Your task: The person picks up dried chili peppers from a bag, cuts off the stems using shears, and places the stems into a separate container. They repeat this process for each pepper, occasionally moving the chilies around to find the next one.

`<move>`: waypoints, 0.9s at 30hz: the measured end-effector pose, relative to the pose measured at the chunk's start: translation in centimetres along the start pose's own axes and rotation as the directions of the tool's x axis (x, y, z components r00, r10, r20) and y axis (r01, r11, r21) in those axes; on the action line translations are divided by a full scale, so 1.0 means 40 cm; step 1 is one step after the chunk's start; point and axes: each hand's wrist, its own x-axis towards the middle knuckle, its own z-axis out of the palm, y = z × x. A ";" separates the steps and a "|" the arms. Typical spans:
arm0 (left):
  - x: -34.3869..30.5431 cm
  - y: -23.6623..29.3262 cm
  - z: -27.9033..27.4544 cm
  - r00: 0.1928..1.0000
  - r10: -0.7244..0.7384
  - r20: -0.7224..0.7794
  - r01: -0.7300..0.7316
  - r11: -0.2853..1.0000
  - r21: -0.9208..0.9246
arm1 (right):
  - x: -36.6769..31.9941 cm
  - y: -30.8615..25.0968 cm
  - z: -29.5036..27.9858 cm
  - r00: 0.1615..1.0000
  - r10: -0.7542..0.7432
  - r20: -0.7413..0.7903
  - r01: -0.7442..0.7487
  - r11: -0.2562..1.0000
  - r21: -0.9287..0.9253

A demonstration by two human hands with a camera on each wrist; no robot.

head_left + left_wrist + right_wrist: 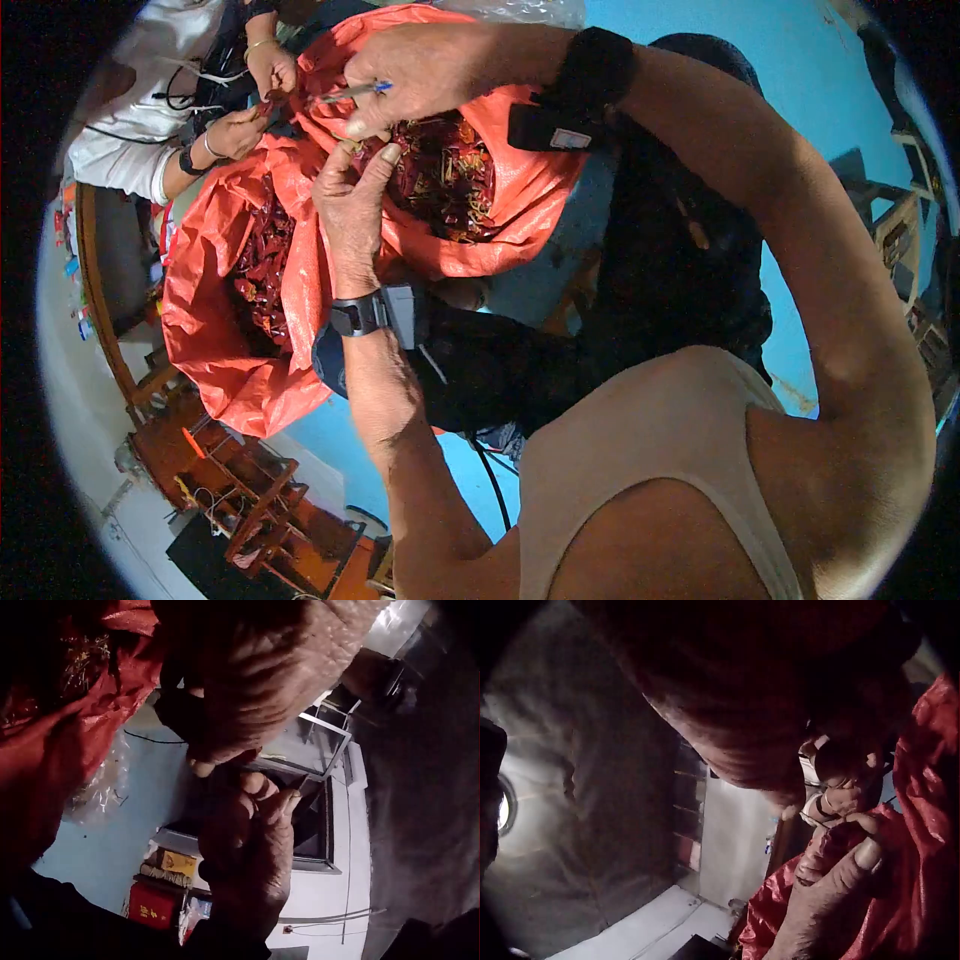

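My left hand [350, 205] is raised over the near rim of an open red woven sack [535, 180] full of dried red chilies [450, 175]. Its thumb and forefinger pinch a dried chili [838, 836], largely hidden by the fingers. Just above and beyond it, my right hand [425, 75] has its fingers curled around a slim grey metal tool [352, 93] with a blue end; the tool's kind is hidden by the hand. The two hands' fingertips come close together in the left wrist view.
A second red sack [215, 345] with chilies stands at the left. Opposite, another person's hands [235, 130] hold a small red piece above the sacks. Wooden furniture [270, 500] sits at lower left, on a blue floor [790, 330].
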 end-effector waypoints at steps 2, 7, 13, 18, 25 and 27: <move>0.007 -0.023 -0.006 0.998 0.066 0.006 -0.066 0.998 0.004 | -0.018 -0.032 -0.010 0.999 -0.026 0.048 0.027 0.999 -0.031; -0.009 0.005 0.008 0.989 0.146 0.034 -0.149 0.980 0.130 | 0.001 -0.018 0.039 0.998 0.002 0.070 0.002 0.999 -0.054; -0.021 -0.008 -0.018 0.959 0.229 0.164 -0.270 0.912 0.308 | -0.001 -0.039 0.041 0.988 -0.012 0.156 0.033 0.991 -0.132; -0.028 0.013 -0.024 0.977 0.091 0.193 -0.135 0.965 0.227 | -0.006 -0.029 0.055 0.995 -0.097 -0.031 0.097 0.995 -0.015; -0.016 0.025 -0.009 0.928 0.373 -0.016 -0.353 0.890 0.289 | -0.030 -0.096 0.044 0.962 0.244 0.118 -0.230 0.503 0.833; -0.009 0.035 -0.014 0.859 0.512 -0.021 -0.462 0.791 0.401 | -0.028 -0.085 0.060 0.982 0.176 0.068 -0.150 0.512 0.846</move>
